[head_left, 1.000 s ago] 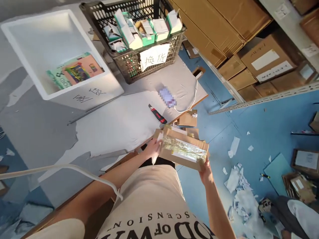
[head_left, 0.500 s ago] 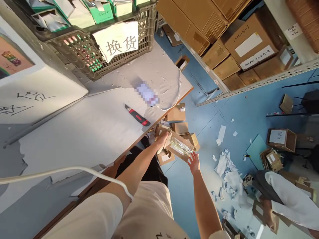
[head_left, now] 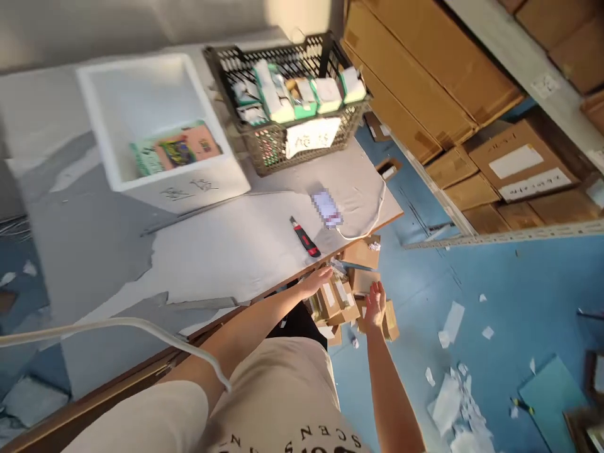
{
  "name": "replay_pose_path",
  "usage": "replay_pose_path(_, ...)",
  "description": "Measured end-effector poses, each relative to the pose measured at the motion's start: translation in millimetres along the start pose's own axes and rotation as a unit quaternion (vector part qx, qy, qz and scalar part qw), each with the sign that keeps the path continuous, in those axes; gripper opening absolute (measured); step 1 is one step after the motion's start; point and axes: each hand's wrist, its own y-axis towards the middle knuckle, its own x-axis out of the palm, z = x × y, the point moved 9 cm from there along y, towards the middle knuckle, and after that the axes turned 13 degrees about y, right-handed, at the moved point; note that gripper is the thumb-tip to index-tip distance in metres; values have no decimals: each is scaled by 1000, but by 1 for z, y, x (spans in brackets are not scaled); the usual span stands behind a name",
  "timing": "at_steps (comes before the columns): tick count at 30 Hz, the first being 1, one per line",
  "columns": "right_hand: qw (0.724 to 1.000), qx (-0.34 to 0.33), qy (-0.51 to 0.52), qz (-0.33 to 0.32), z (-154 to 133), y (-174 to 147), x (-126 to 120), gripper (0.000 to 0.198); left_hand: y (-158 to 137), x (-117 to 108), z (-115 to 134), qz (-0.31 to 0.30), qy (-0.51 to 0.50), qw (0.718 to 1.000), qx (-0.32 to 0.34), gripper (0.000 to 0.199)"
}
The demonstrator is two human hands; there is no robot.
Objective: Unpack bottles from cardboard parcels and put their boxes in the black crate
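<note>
Taped box released from grip; left hand [head_left: 317,282], right hand [head_left: 375,304] apart, both unclasped, above cardboard boxes [head_left: 345,307] beside table [head_left: 226,245].

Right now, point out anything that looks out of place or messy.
Torn white paper scraps litter the blue floor, looking like uncollected waste. Small brown cardboard boxes lie jumbled at odd angles beside the white-topped table.

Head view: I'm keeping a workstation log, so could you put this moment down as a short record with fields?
Left hand: open, above cardboard boxes, holding nothing visible
Right hand: open, near the same boxes, holding nothing visible
Table: white box, black crate, utility knife, pixelated device
Floor: paper scraps
</note>
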Motion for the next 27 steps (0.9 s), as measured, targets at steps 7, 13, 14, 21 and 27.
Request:
replay_pose_path(7,943,-108,-29,-313,-52,-3,223,69,-119,-142,45,283,-59,953,86,77)
replay_pose_path(13,837,-70,-90,-535,-19,-89,378,68,-297,-216,-10,585,-137,792,108,72)
replay_pose_path(14,814,-67,-109,-566,-11,-110,397,67,-327,-216,-26,621,-151,762,103,71)
replay_pose_path(21,656,-65,-151,-737,40,-282,458,68,-477,-156,-133,771,-226,594,43,68)
replay_pose_path(27,534,-77,-172,-824,84,-419,444,68,-554,-87,-217,821,-278,499,3,72)
